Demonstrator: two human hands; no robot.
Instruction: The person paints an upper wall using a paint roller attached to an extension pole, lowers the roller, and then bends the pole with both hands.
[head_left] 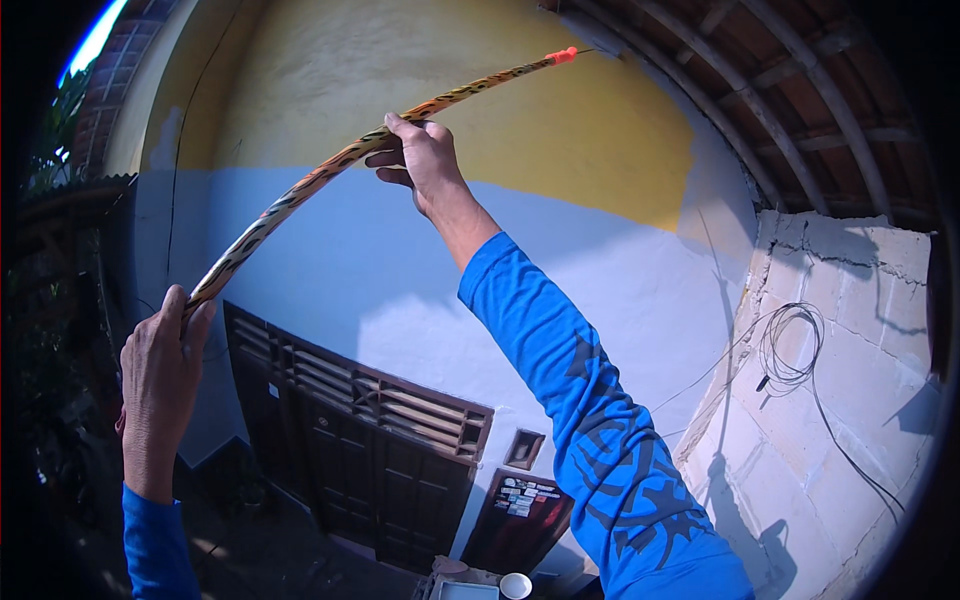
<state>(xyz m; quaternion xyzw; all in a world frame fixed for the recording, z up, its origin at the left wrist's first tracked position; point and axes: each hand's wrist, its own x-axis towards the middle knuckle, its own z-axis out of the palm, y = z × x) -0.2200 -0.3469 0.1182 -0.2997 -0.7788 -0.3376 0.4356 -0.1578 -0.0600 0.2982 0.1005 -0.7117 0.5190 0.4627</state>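
Facing yellow-and-pale-blue wall [330, 70], with brown doors [340, 450] at 7 o'clock. Holding long patterned pole [310, 183], running from 9 o'clock to orange tip [563, 56] between 12 and 1. Pinching near part between thumb and forefinger of left hand [160, 365]; can't tell about other fingers. Gripping mid-length at 11 with right hand [432, 165], pressing thumb on pole, spreading lower fingers.

Right arm [600, 420] stretches way up from bottom right, right grip [425, 160] loosely curled, upper middle of frame. Left grip [160, 375] sits lower left, fingers bent, left forearm [152, 535] near vertical.
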